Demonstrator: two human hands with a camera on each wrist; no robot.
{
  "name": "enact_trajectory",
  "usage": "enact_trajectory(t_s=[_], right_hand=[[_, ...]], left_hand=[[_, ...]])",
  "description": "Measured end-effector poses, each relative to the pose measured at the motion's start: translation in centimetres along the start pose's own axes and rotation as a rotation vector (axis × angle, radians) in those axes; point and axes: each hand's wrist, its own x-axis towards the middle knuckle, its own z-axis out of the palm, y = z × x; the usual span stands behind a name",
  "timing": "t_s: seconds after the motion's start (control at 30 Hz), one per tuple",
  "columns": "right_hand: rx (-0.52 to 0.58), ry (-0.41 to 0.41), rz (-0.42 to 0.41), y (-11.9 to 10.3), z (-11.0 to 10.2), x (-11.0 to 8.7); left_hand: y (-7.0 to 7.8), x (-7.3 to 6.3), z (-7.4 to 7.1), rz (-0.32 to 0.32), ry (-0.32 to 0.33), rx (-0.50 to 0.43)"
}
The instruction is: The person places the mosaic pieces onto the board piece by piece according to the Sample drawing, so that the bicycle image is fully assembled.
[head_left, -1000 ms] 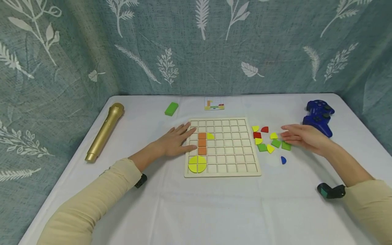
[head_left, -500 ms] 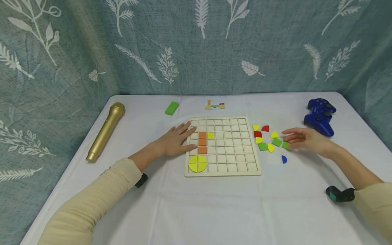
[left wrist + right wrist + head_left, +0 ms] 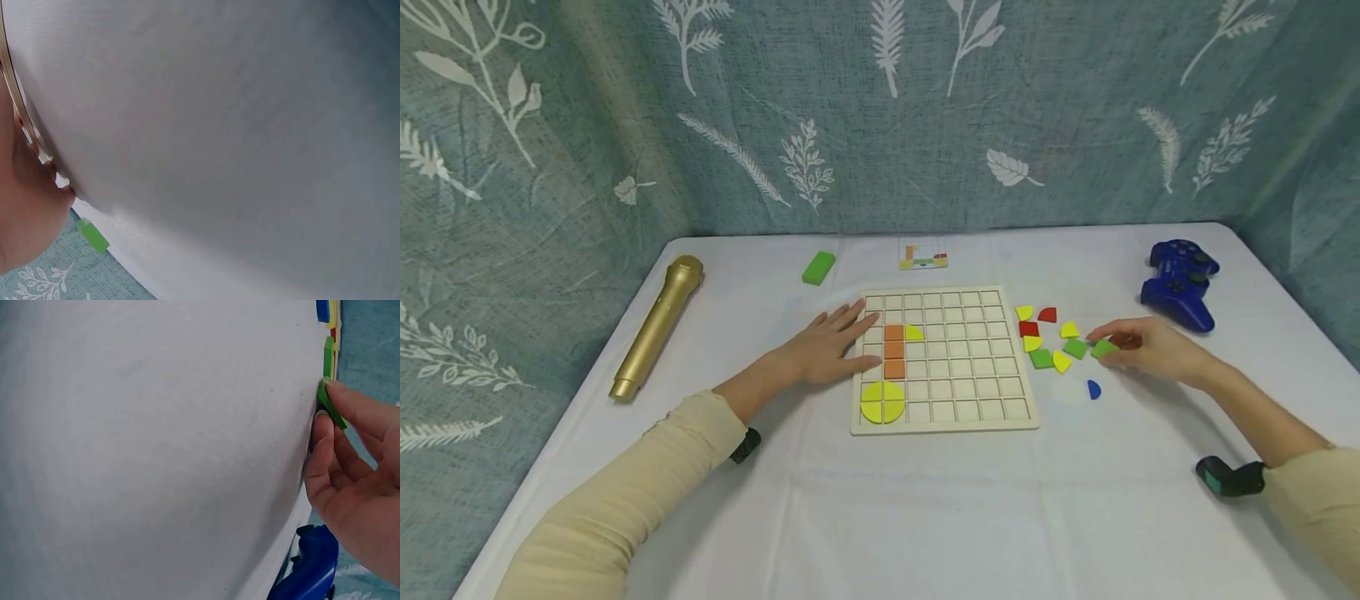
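Note:
My left hand [image 3: 831,346] rests with spread fingers on the left side of a wooden grid board [image 3: 962,422]. On the board lie orange squares [image 3: 894,350], a yellow circle of quarter pieces [image 3: 883,402] and one more yellow quarter piece [image 3: 913,333]. Right of the board, my right hand [image 3: 1157,350] pinches a green square tile [image 3: 330,406] between thumb and fingers, and the tile is tilted. Beside it lie another green tile [image 3: 1075,348], yellow quarter pieces [image 3: 1062,362], a red square [image 3: 1028,330], a red quarter piece [image 3: 1047,315] and a blue half-circle [image 3: 1093,389].
A small pattern card [image 3: 923,253] lies behind the board, with a green block [image 3: 818,268] to its left. A gold microphone [image 3: 658,325] lies at the far left. At the back right is a blue game controller [image 3: 1180,285]. A patterned curtain [image 3: 925,150] hangs behind the table.
My right hand has closed its thumb and fingers on the rightmost green tile and tilted it up. The left hand stays in place on the board.

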Motion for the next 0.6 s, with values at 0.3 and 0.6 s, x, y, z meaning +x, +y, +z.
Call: enact_trajectory(t_s=[0.3, 0.6], right_hand=[[0.133, 0.087, 0.141, -1.1, -0.3, -0.8], [0.435, 0.112, 0.165, -4.4, 1.1, -0.3]], left_hand=[[0.1, 0.0, 0.1, 0.006, 0.002, -0.013], [0.1, -0.2, -0.2, 0.011, 0.003, -0.012]])
